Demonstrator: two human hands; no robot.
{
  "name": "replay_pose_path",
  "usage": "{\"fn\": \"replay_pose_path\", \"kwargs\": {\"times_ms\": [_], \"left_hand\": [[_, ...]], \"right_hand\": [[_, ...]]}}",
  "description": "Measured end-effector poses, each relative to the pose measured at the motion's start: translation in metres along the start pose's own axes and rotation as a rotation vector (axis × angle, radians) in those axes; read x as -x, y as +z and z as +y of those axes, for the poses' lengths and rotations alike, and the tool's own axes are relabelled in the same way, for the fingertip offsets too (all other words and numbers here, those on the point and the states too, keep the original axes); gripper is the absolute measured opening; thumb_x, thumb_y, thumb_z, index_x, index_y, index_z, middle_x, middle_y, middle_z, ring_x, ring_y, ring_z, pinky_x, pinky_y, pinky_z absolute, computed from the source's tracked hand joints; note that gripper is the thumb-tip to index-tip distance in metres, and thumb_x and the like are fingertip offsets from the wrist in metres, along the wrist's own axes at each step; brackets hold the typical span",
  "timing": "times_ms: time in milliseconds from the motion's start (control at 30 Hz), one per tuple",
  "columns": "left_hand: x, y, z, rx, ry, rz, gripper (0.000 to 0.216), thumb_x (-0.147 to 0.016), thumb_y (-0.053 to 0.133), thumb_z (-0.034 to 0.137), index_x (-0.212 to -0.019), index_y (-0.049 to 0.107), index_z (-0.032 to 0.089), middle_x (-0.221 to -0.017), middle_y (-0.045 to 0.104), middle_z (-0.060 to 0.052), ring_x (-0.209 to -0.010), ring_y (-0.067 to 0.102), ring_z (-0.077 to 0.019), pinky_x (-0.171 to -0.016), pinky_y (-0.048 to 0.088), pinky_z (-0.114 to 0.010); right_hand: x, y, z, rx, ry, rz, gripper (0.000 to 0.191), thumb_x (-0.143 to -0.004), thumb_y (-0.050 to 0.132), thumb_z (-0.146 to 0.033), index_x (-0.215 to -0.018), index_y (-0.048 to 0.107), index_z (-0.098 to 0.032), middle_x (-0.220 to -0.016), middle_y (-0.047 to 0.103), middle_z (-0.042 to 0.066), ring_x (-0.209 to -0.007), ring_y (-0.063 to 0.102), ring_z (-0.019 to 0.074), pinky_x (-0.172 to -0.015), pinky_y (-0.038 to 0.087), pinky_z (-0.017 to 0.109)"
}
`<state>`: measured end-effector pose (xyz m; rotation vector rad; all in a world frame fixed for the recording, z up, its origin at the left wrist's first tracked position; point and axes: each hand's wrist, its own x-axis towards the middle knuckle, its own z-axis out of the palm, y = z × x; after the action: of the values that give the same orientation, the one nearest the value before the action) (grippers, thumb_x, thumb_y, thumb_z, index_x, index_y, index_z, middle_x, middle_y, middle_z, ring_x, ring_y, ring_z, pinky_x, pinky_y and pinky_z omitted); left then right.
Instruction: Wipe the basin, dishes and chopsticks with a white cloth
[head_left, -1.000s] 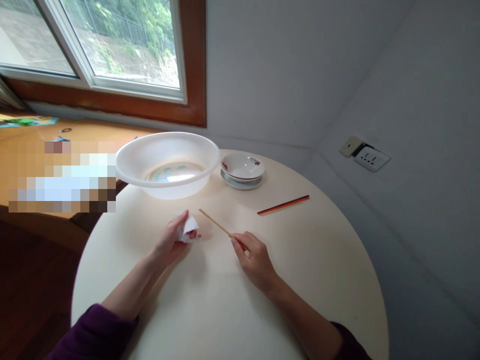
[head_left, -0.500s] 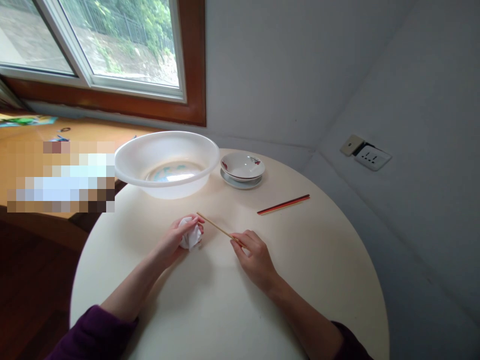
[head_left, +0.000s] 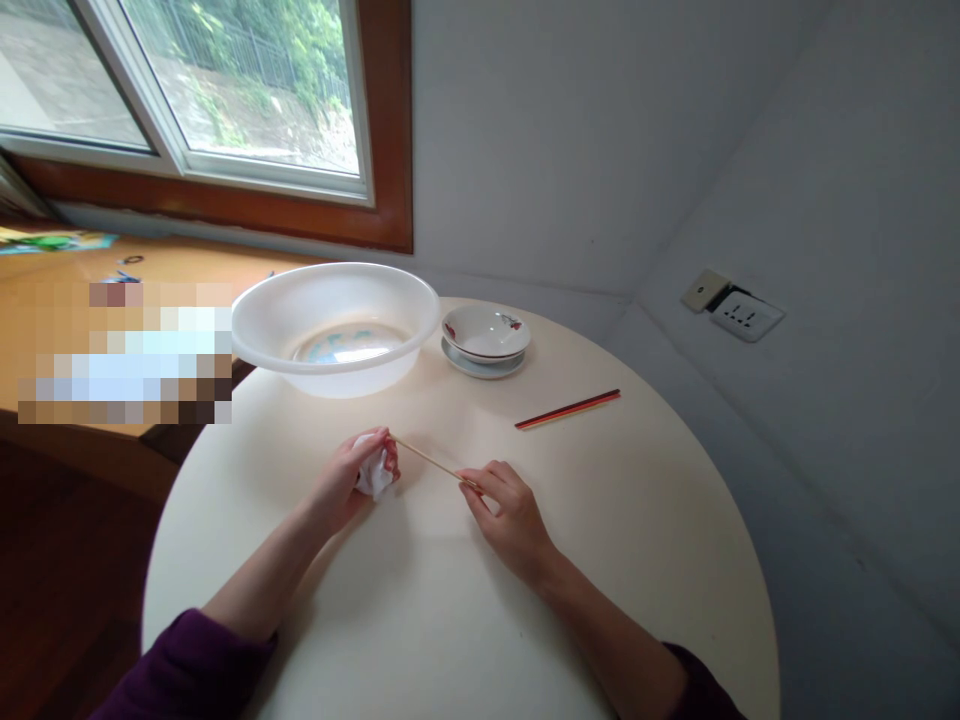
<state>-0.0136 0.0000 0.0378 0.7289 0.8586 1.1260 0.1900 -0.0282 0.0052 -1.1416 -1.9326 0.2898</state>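
A thin light wooden chopstick (head_left: 427, 457) stretches between my two hands above the round table. My right hand (head_left: 508, 510) pinches its near right end with thumb and fingers. At its far left end my left hand (head_left: 349, 475) is closed around a crumpled white tissue (head_left: 373, 480), and the thumb and fingertips meet the tip of the chopstick. Whether the tissue itself wraps that tip is hidden by the fingers. Other chopsticks (head_left: 568, 410), dark red and yellowish, lie side by side on the tabletop to the right.
On the cream round table (head_left: 465, 620), a translucent white basin (head_left: 335, 375) stands at the back left. Beside it a flower-patterned bowl (head_left: 486, 335) rests on a plate (head_left: 484, 368). A wooden desk (head_left: 180, 262) adjoins on the left; wall sockets (head_left: 746, 316) are at right.
My left fingers have closed on the chopstick's left tip, and the tissue hand has shifted slightly left. The chopstick's left end has dipped a little. My right hand has barely moved.
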Motion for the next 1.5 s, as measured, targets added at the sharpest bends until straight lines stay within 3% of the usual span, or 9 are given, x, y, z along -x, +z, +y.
{"fn": "replay_pose_path", "kwargs": {"times_ms": [267,1000,1233,1500], "left_hand": [[0.005,0.003,0.007,0.142,-0.092,-0.14,0.02,-0.071,0.06,0.025,-0.055,0.053,0.015,-0.048,0.044,0.002,-0.047,0.043,-0.0092,-0.051,0.039,-0.024],[0.009,-0.004,0.003,0.122,-0.073,-0.367,0.023,-0.077,0.057,0.027,-0.058,0.054,0.015,-0.052,0.044,0.001,-0.053,0.043,-0.0109,-0.057,0.037,-0.026],[0.008,-0.009,0.0,0.163,-0.08,-0.371,0.009,-0.076,0.06,0.026,-0.078,0.057,0.017,-0.059,0.047,0.002,-0.056,0.044,-0.0103,-0.059,0.038,-0.025],[0.007,-0.01,-0.001,0.14,-0.068,-0.352,0.017,-0.075,0.062,0.026,-0.089,0.062,0.017,-0.06,0.05,0.001,-0.059,0.047,-0.0107,-0.061,0.041,-0.026]], "right_hand": [[0.0,-0.001,0.0,-0.048,-0.001,-0.003,0.017,-0.084,0.051,-0.017,-0.091,0.066,-0.021,-0.07,0.057,0.002,-0.069,0.054,0.0148,-0.063,0.047,0.025],[0.0,0.001,0.002,-0.072,0.015,-0.084,0.024,-0.087,0.046,-0.016,-0.103,0.063,-0.02,-0.077,0.059,0.004,-0.073,0.053,0.0159,-0.065,0.046,0.026],[0.0,0.001,0.003,-0.067,0.012,-0.104,0.027,-0.088,0.042,-0.015,-0.106,0.062,-0.02,-0.076,0.058,0.004,-0.074,0.052,0.0166,-0.065,0.045,0.027],[-0.001,0.0,0.002,-0.082,0.028,-0.117,0.027,-0.088,0.041,-0.016,-0.106,0.061,-0.02,-0.077,0.059,0.004,-0.075,0.053,0.0164,-0.065,0.045,0.027]]}}
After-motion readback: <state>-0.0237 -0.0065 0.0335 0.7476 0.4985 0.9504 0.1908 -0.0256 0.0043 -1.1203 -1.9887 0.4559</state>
